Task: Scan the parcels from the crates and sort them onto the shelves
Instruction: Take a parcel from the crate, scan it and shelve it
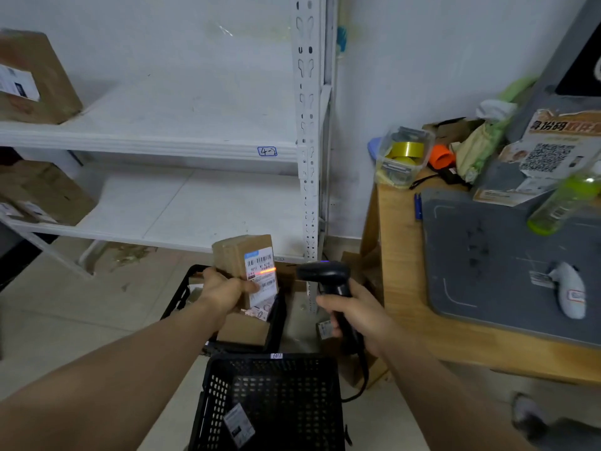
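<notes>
My left hand [224, 289] grips a small brown cardboard parcel [234, 255] upright above the far black crate [177, 296]. Its white shipping label faces right, and an orange scan line lies across the label. My right hand [356, 312] holds a black barcode scanner [328, 276] by its handle, with the head pointed at the label from close by. Other boxes lie in the far crate. A nearer black crate [276, 398] sits below, with one small label-like item at its bottom. The white shelf unit [182, 146] stands behind.
Brown boxes [35, 79] sit at the left of two shelf levels; the upper shelf edge is tagged 4-2. A wooden table [403, 255] on the right carries a grey mat, a white scanner, a green bottle, a tape tub and clutter. Tiled floor lies to the left.
</notes>
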A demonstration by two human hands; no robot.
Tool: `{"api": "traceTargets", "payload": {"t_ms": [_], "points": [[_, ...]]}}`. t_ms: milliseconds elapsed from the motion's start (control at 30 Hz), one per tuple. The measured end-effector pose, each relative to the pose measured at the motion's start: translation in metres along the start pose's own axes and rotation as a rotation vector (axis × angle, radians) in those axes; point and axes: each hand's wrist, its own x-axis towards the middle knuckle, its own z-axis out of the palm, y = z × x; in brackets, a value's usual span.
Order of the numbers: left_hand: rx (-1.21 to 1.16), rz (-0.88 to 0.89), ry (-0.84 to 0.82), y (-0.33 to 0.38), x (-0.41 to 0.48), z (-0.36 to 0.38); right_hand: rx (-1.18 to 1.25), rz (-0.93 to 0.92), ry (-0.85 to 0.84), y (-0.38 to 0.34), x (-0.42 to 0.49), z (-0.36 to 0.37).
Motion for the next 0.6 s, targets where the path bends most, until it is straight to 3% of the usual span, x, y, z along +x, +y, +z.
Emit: {"api": "traceTargets", "payload": {"t_ms": [233, 600], "points": [[0.017, 0.023, 0.031, -0.001, -0.001, -0.012, -0.027, -0.103, -0.031, -0.016, -0.013, 0.026], [0.02, 0.007, 0.004, -0.001, -0.002, -0.018, -0.077, -0.095, -0.046, -0.021, -0.019, 0.039]]}}
